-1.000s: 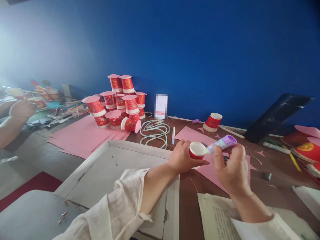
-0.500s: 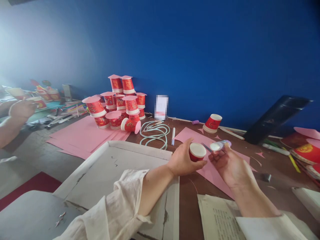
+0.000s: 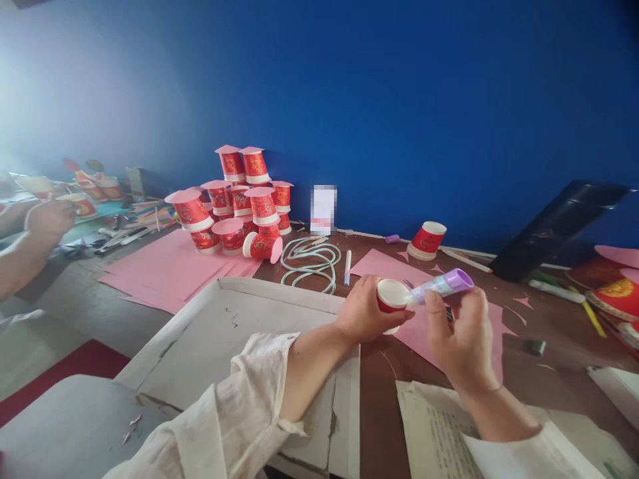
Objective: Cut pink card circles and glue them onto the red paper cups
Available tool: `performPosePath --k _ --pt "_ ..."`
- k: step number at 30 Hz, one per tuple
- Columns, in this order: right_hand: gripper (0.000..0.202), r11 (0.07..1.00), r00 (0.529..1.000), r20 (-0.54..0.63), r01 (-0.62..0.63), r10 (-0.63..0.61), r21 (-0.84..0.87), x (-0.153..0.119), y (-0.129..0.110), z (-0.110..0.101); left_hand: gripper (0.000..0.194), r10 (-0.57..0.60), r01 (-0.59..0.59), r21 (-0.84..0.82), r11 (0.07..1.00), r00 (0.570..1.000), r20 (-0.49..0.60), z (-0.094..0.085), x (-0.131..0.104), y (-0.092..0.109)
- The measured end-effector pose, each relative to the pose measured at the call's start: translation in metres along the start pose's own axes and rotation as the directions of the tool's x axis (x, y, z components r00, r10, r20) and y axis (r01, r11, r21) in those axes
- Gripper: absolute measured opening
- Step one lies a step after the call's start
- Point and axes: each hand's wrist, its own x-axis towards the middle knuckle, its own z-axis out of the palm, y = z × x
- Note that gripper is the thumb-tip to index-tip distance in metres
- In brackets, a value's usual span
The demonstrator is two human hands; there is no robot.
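Your left hand [image 3: 367,311] grips a small red paper cup [image 3: 392,297] on its side, white base turned toward your right. Your right hand [image 3: 462,336] clasps a purple-capped glue stick [image 3: 442,286], its tip touching the cup's base rim. Both hover over a pink paper sheet [image 3: 387,269] on the brown table [image 3: 549,362]. A pile of red cups [image 3: 234,199] stands well apart, far left.

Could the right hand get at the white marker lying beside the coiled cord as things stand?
Probably not at once: the right hand is closed on the glue stick, and the left hand with its red cup lies between it and the white marker.
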Motion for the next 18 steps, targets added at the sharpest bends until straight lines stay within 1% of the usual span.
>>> performPosePath --k 4,6,10,12,13,14,16,18 --pt "0.022 0.998 0.996 -0.087 -0.035 0.031 -0.048 0.0015 0.0013 0.0004 0.056 0.016 -0.016 0.036 0.999 1.0 -0.023 0.0001 0.0009 -0.0021" --pt "0.023 0.998 0.994 -0.106 -0.041 0.035 -0.052 0.0011 -0.0006 -0.0008 0.057 0.022 -0.021 0.047 0.999 0.999 -0.026 -0.0001 0.0007 -0.0026" --pt "0.025 0.999 0.998 -0.043 0.045 -0.046 -0.018 -0.0031 -0.0032 0.0006 0.058 0.028 -0.026 0.06 0.998 0.999 -0.023 -0.0003 -0.0002 -0.002" --pt "0.027 0.995 0.996 -0.032 0.084 -0.086 -0.06 -0.0043 -0.002 0.0029 0.057 0.027 -0.025 0.068 0.997 0.999 -0.025 0.0005 -0.0001 -0.0023" --pt "0.027 0.992 0.995 -0.036 0.085 -0.088 -0.089 -0.0042 -0.0012 0.0039 0.057 0.025 -0.023 0.071 0.997 0.999 -0.029 0.001 0.0 -0.0028" --pt "0.027 0.991 0.996 -0.045 0.068 -0.074 -0.111 -0.0035 -0.0004 0.0045 0.058 0.023 -0.021 0.072 0.997 0.999 -0.033 0.0015 0.0002 -0.0035" --pt "0.028 0.992 0.997 -0.079 -0.005 -0.005 -0.123 -0.0008 0.0007 0.0045 0.063 0.021 -0.019 0.065 0.998 0.999 -0.036 0.0019 0.0006 -0.0047" --pt "0.029 0.987 0.988 -0.105 -0.124 0.114 -0.101 0.0031 0.0016 0.0035 0.069 0.022 -0.021 0.046 0.999 1.0 -0.021 0.0006 0.0002 -0.0044"
